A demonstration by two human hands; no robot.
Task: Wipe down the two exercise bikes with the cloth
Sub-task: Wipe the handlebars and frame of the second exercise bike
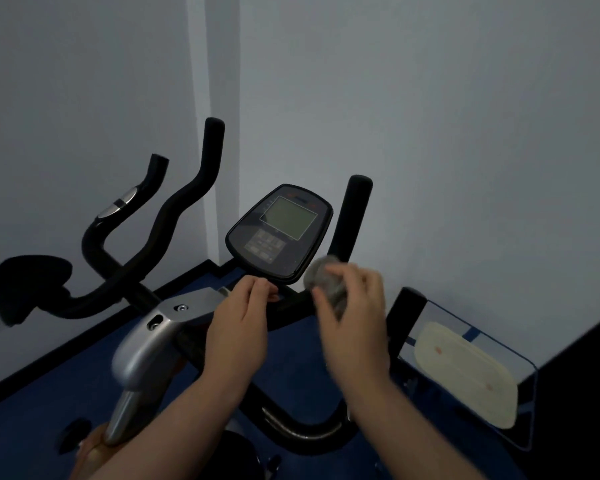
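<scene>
- Right hand (355, 318) grips a bunched grey cloth (326, 280), fingers curled round it; hand and cloth are motion-blurred.
- Cloth sits just beside the lower right edge of the console (280, 233), over the black handlebar crossbar; whether it touches the console cannot be told.
- Left hand (238, 329) is at the crossbar just below the console's lower edge, fingers curled, thumb and fingertips close together; whether they actually pinch the bar cannot be told.
- The two hands are near each other but apart, one at either side of the console base.
- Near exercise bike (142, 358): silver stem housing below the left hand, black curved handlebars rising left and right of the console, grey unlit display.
- Second bike's handlebar (118, 216), with a silver sensor strip, stands to the left by the wall.
- Floor (49, 410) is blue; walls are pale grey.
- At right, a mirror panel (471, 372) leans by the wall, showing a cream-coloured shape.
</scene>
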